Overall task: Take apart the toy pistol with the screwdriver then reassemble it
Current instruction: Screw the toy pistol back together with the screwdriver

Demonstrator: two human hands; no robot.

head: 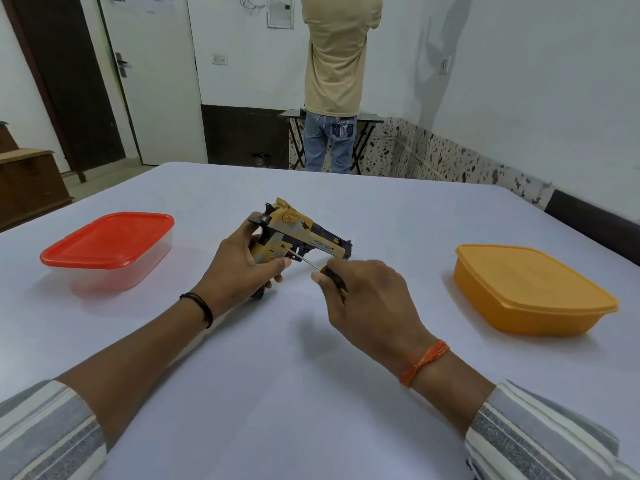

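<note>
Two hands: left hand (242, 263) grips toy pistol (298, 237); right hand (363, 292) pinches screwdriver (311, 263).
Axis: shaft slants up-left into the frame-centre screw hole.

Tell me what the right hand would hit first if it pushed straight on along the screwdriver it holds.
Most likely the toy pistol: the right hand points the screwdriver at its frame, tip already at a screw hole.
</note>
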